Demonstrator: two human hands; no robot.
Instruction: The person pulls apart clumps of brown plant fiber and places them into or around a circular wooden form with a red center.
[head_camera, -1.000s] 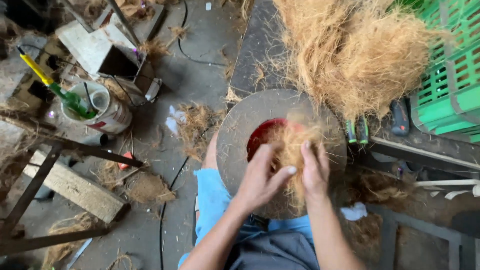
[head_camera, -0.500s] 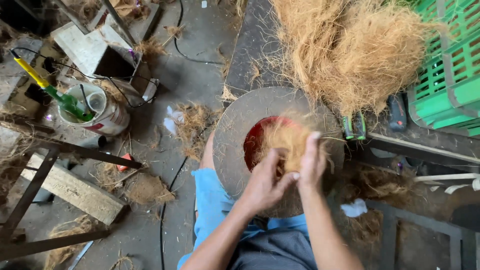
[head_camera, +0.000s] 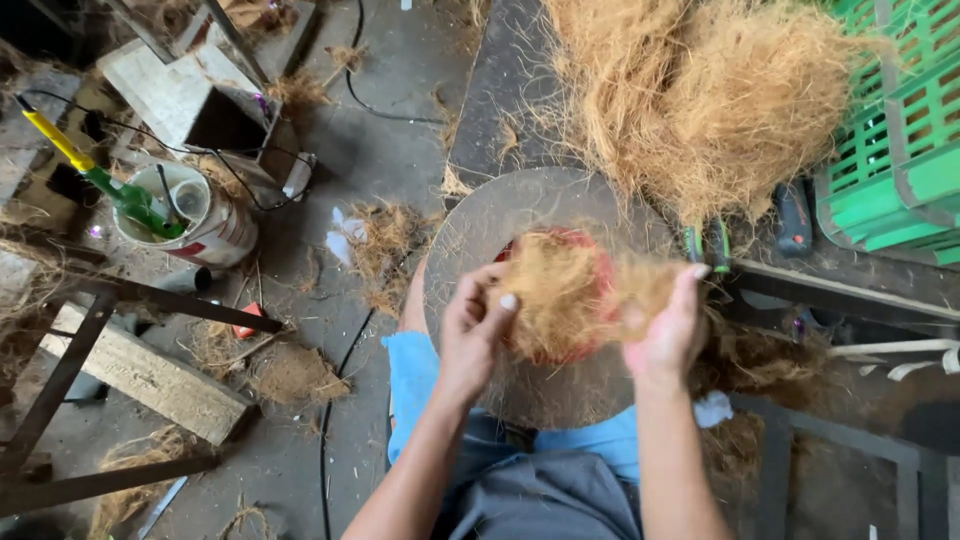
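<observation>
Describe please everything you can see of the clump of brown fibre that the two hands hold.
The clump of fibre is a loose, tangled wad of thin, dry, tan-brown strands, like coconut husk fibre. It is roughly oval and stretched sideways, with frayed wisps at its edges. The left hand pinches its left side with the fingers, and the right hand grips its right side. It is held above a round grey-brown board, and partly hides a red object beneath it.
</observation>
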